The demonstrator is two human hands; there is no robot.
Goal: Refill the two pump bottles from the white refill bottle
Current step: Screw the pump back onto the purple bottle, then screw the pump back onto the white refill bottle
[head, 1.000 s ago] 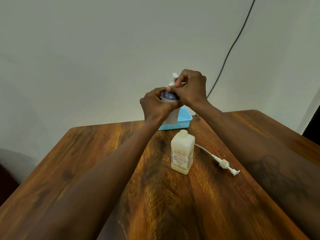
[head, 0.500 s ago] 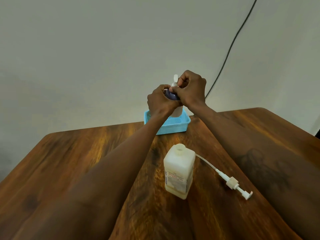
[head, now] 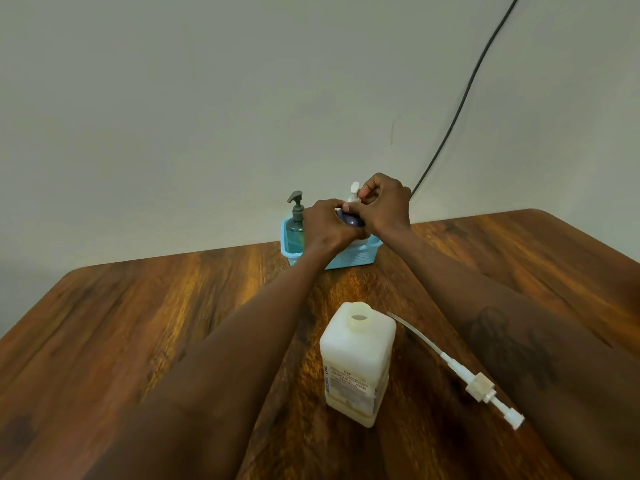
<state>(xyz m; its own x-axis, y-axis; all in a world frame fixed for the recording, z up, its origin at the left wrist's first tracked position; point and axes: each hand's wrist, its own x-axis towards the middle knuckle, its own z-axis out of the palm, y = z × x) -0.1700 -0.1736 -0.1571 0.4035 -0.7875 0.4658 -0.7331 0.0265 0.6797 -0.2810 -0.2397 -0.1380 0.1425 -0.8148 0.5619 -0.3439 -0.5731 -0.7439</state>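
Observation:
The white refill bottle stands uncapped at the table's middle, and its long white pump lies to its right. At the back, a blue basket holds a green pump bottle and a white pump bottle with a purple shoulder. My left hand grips that bottle's body. My right hand is closed on its white pump head. Most of that bottle is hidden by my hands.
The wooden table meets a plain wall right behind the basket. A black cable runs down the wall at the right. Both forearms stretch across the table on either side of the refill bottle.
The view has tilted down and drawn nearer, so the refill bottle sits lower and larger. The green pump bottle has come into sight. Both hands keep hold of the white pump bottle.

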